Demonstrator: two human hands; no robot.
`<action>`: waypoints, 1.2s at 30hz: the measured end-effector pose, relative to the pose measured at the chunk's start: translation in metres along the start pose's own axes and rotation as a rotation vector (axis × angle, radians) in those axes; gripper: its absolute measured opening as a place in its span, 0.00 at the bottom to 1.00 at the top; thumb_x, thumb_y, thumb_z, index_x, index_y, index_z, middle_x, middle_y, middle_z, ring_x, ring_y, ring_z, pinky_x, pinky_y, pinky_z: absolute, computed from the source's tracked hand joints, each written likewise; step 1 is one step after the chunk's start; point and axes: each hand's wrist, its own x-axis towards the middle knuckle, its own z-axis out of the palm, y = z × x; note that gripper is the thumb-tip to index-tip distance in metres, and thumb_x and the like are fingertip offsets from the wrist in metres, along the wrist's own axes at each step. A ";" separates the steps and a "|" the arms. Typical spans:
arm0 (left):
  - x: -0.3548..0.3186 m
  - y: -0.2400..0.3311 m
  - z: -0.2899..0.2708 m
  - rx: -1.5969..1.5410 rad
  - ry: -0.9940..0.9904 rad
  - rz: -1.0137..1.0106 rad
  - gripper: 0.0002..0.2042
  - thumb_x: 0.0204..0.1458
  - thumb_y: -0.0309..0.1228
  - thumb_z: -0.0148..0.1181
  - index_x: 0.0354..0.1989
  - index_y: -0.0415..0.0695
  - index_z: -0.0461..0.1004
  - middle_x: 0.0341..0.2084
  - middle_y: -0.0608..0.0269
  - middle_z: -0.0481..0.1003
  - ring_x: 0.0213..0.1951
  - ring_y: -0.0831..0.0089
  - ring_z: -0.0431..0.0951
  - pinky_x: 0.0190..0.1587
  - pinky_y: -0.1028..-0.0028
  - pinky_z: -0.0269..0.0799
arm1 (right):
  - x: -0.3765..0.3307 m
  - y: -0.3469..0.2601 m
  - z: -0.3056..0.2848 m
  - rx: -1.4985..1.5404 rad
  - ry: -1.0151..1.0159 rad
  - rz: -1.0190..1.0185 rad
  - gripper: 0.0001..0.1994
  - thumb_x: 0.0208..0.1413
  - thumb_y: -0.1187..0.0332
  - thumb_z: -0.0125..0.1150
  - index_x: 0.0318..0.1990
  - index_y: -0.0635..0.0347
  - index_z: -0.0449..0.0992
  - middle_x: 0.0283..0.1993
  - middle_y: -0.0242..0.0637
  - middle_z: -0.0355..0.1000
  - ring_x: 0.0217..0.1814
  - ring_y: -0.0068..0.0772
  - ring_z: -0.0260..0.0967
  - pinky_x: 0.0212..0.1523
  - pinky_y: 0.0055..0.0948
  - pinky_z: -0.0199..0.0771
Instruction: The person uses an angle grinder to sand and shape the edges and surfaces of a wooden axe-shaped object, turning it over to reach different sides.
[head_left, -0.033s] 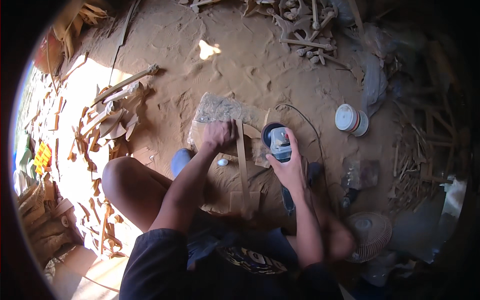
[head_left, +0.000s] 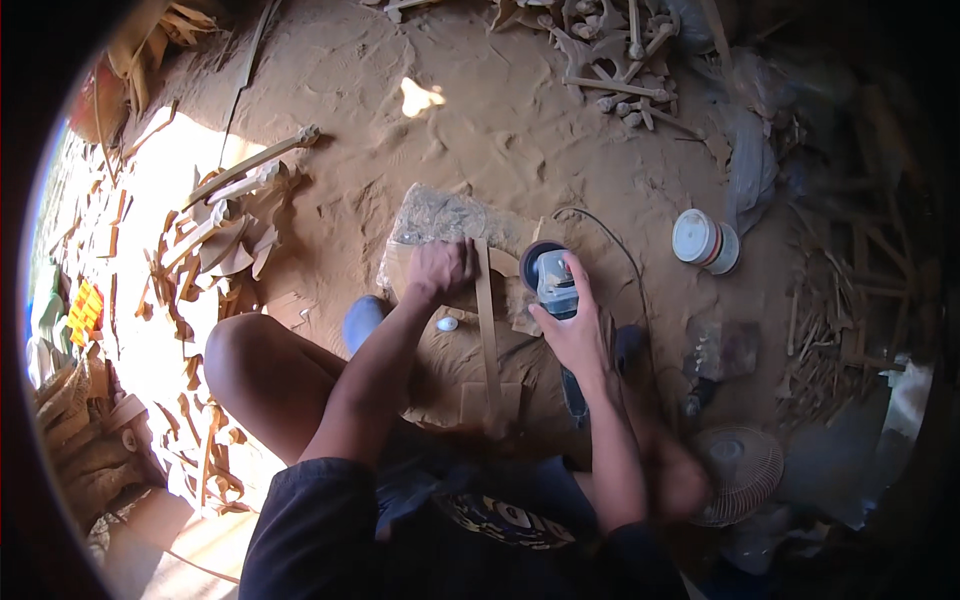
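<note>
My right hand (head_left: 578, 338) is wrapped round the head of an angle grinder (head_left: 556, 285). Its dark round disc (head_left: 530, 264) faces the work, and the dark body runs back toward me beneath my wrist. My left hand (head_left: 437, 268) is closed in a fist at the far end of a long, thin wooden strip (head_left: 486, 330); its fingertips are partly hidden. The strip points back toward my lap. Under the fist lies a worn, pale block (head_left: 415, 212). A curved wooden piece (head_left: 505, 262) sits between the strip and the disc.
A cable (head_left: 622, 250) loops right of the grinder. White tubs (head_left: 695, 235) and a round fan (head_left: 738, 470) stand to the right. Wood offcuts (head_left: 215, 235) pile up at left, with more pieces (head_left: 610, 60) at the far side. A small pale oval object (head_left: 447, 324) lies near my left forearm.
The grinder and my right hand have shifted very slightly to the left. My left hand and the strip look nearly unchanged.
</note>
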 end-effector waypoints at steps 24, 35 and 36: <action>-0.003 -0.011 0.004 -0.044 0.074 0.036 0.21 0.73 0.45 0.49 0.30 0.48 0.79 0.20 0.46 0.80 0.24 0.45 0.82 0.29 0.50 0.76 | 0.043 -0.034 0.058 -0.464 -0.196 0.206 0.44 0.54 0.56 0.78 0.79 0.33 0.61 0.44 0.63 0.83 0.47 0.72 0.81 0.49 0.64 0.81; -0.001 -0.012 0.002 0.027 0.050 0.043 0.22 0.72 0.45 0.48 0.29 0.48 0.80 0.22 0.45 0.82 0.27 0.46 0.85 0.32 0.51 0.79 | -0.003 -0.012 0.062 -0.459 -0.072 0.178 0.43 0.55 0.57 0.78 0.78 0.34 0.64 0.52 0.58 0.83 0.46 0.70 0.82 0.47 0.62 0.82; -0.002 -0.012 0.003 0.028 0.056 0.045 0.22 0.72 0.45 0.48 0.29 0.48 0.80 0.21 0.45 0.81 0.27 0.46 0.85 0.32 0.51 0.79 | -0.006 -0.011 0.059 -0.475 -0.073 0.229 0.42 0.55 0.57 0.77 0.78 0.33 0.64 0.54 0.57 0.83 0.46 0.69 0.82 0.46 0.62 0.82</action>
